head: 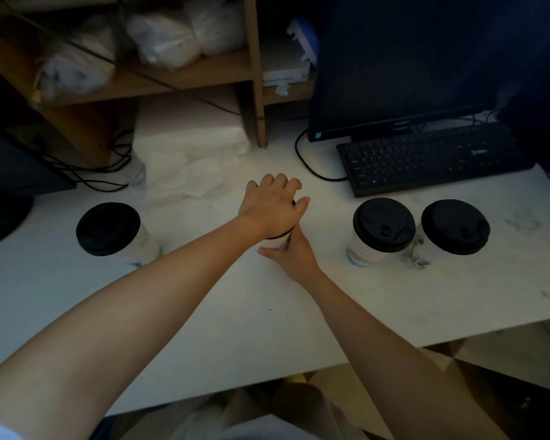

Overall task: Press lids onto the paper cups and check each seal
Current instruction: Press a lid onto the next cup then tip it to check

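Left lidded cup (115,231) stands alone on the table (394,300). Your left hand (272,208) lies palm-down, fingers curled over the centre cup's (278,241) lid; your right hand (291,254) grips that cup's side. Two lidded cups (382,228) (454,227) stand at right, near the keyboard (432,158).

I have a single head-worn view, looking forward and steeply down onto the white table (394,306) from close above. Both forearms enter from the bottom edge and meet near the middle. The wide lens bends the table's near edge. The top of the frame reaches the wooden shelf (185,74) and dark monitor (404,58), probably underexposed, so detail there is poor
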`<state>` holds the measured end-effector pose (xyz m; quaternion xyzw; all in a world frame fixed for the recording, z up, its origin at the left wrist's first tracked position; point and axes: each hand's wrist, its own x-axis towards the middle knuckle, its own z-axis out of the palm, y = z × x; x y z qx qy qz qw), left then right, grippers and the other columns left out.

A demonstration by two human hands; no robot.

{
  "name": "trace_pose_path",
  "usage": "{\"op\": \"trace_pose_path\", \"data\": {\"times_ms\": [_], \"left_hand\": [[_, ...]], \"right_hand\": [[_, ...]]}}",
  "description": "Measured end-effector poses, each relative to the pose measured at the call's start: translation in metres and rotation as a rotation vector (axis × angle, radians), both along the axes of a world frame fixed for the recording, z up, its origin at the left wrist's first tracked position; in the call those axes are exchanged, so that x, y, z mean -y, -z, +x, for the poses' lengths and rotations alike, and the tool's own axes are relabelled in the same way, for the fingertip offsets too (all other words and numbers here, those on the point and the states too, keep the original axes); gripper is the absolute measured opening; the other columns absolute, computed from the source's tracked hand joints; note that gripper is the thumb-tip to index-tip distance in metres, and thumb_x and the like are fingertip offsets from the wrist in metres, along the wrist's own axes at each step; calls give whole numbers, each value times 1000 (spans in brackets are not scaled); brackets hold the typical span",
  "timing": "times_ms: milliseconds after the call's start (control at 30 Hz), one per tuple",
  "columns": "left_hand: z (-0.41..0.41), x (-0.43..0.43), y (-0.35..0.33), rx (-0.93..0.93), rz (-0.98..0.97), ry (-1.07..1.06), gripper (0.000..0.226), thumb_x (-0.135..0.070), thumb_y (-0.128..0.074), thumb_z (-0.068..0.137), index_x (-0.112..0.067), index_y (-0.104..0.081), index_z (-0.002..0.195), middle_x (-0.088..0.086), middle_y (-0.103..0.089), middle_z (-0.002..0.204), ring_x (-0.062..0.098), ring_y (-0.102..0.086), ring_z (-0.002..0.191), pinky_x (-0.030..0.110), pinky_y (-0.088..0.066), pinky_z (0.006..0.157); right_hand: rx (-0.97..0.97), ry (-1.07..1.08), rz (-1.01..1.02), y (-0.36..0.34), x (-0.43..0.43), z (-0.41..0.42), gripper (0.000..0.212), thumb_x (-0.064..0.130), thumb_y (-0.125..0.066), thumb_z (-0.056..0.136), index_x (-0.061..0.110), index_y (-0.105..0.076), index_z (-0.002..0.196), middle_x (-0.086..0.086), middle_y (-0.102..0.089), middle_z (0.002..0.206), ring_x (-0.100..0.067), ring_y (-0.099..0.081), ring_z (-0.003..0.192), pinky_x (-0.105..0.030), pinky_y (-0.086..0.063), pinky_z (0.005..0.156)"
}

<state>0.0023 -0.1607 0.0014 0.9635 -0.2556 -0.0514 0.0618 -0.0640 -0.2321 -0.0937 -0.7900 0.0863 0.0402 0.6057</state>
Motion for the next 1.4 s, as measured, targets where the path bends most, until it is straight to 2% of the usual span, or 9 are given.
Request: {"op": "trace_pose_path", "data": {"times_ms": [167, 333, 533, 733, 833, 933, 1100, 1200, 1400], "left_hand": [[-3, -4, -21, -70, -48, 47, 51, -53, -26, 95, -25, -42, 135, 4, -43, 140, 23, -32, 130, 44, -27, 100], [5, -8, -80, -74, -290, 87, 54, -54, -28, 95, -24, -42, 137, 4, -43, 143, 22, -30, 135, 44, -29, 106], [11, -34, -144, -26, -645, -98, 52, -54, -43, 92, -19, -50, 130, 2, -55, 130, 15, -49, 117, 24, -34, 91], [-10, -69, -170, -728, -908, -272, 87, -84, -49, 60, -42, -32, 134, 0, -50, 127, 21, -56, 106, 42, -59, 66], [-12, -75, -171, -775, -1031, -321, 94, -66, -72, 55, -48, -27, 135, -2, -49, 122, 25, -54, 105, 45, -59, 63], [-11, -77, -162, -779, -1145, -363, 59, -41, -79, 67, -35, -47, 117, 6, -53, 116, 29, -58, 101, 44, -58, 62], [-20, -78, -139, -628, -1257, -315, 49, -32, -78, 67, -35, -51, 108, 0, -57, 110, 26, -63, 95, 38, -57, 59], [-24, -82, -132, -485, -1265, -245, 46, -19, -74, 76, -38, -48, 110, -4, -55, 108, 23, -64, 93, 37, -59, 59], [-35, -83, -135, -198, -1143, 41, 63, -12, -75, 75, -40, -39, 118, -22, -42, 118, 19, -54, 109, 20, -55, 58]], "right_hand": [[30, 44, -38, -23, 2, -8, 79, 19, -83, 67, 19, -39, 132, 15, -51, 112, -3, -50, 104, -2, -37, 71], [212, 107, -159, -79, 17, -9, 62, 29, -85, 61, 39, -46, 108, 30, -54, 98, 17, -53, 91, -1, -41, 69], [515, 183, -512, -134, 25, -5, 71, 31, -85, 57, 24, -51, 119, 6, -56, 111, -11, -44, 106, -26, -43, 81], [740, 261, -854, -180, 29, 7, 69, 23, -78, 64, 16, -49, 126, -3, -54, 118, -21, -44, 112, -35, -45, 92], [787, 253, -952, -193, 30, 9, 66, 20, -76, 67, 15, -49, 127, -4, -53, 120, -23, -43, 116, -43, -42, 101], [825, 213, -986, -200, 32, 8, 65, 17, -74, 68, 14, -50, 128, -5, -52, 124, -20, -37, 118, -44, -36, 108], [555, -26, -607, -213, 44, 5, 77, 40, -73, 73, 23, -37, 139, 3, -38, 139, -11, -23, 128, -31, -27, 106], [322, 73, -334, -229, 53, 8, 61, 55, -50, 87, 23, -39, 138, 0, -44, 139, -15, -39, 126, -31, -36, 100], [-177, -13, 180, -251, 63, 10, 70, 76, -26, 83, 20, -67, 92, -4, -68, 62, -19, -67, 54, -28, -55, 49]]}}
